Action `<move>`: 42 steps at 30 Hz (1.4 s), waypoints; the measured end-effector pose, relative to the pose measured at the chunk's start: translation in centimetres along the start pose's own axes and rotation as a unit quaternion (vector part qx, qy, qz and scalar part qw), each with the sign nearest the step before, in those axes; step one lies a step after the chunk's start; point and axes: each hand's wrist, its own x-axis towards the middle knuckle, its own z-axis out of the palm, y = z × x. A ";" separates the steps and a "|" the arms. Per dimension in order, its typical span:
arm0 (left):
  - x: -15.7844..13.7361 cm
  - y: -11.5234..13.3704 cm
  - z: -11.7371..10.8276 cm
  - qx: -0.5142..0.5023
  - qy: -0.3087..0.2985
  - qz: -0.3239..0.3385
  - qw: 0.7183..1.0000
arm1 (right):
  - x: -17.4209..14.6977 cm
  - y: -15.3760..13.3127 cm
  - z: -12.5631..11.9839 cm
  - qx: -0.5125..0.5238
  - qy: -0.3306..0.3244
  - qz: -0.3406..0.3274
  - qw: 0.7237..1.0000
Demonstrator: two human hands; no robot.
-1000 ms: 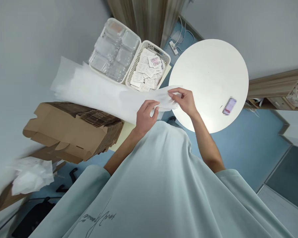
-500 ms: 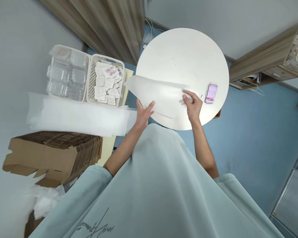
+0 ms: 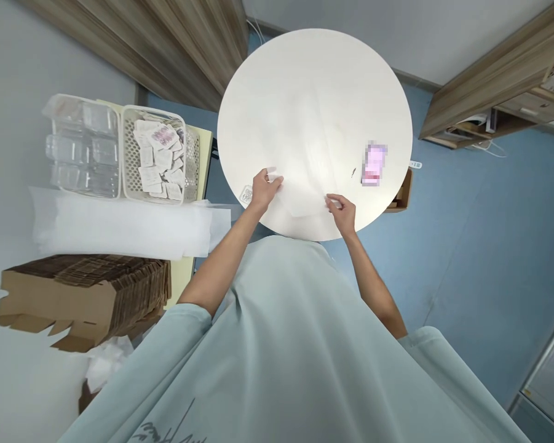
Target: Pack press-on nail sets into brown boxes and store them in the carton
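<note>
Notes from beside the round white tabletop surface [image 3: 313, 58]: one thin, translucent white rectangular-looking sheet [image 3: 304, 200], paper or light film, is over its near part, between the two bare hands. Whether it rests on the surface or floats just above, I cannot tell; white on white, the far outline fades out. Right hand [image 3: 344, 214]: grip closed, thumb and fingertips pinching the sheet near its right edge. Left hand [image 3: 264, 192]: at the sheet's left edge, thumb and forefinger showing apart; cannot tell whether that grip is firmly closed. Nearby, a small white printed card [image 3: 246, 195] sits just left of the left hand, and a pinkish-purple, pixel-blurred flat oblong [image 3: 373, 164] lies beyond the right. Off to the left, a flat pile of similar white translucent sheets [image 3: 120, 224]. Handling, as I judge it: next to no weight, limp, probably slick, ready to drift on a breath of air; soft folds run up its middle, so it likely creases easily and could tear under a hard tug. Best hold: light fingertip pinches at two near corners, well apart, just enough tension to keep it flat; a middle grab would crumple it.
</note>
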 end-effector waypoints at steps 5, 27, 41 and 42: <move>1.5 -0.7 0.6 0.069 -0.040 -0.037 0.996 | 0.3 2.2 1.1 0.012 -0.023 0.045 0.999; 2.9 -7.0 -12.0 0.484 -0.183 0.176 0.838 | 1.2 6.8 8.8 -0.125 -0.005 0.099 0.987; 3.2 -8.8 -13.4 0.569 -0.224 0.191 0.767 | -0.8 7.7 9.7 -0.122 0.091 0.108 0.982; 3.1 -8.8 -13.2 0.566 -0.215 0.184 0.774 | -0.9 7.8 9.6 -0.122 0.095 0.109 0.982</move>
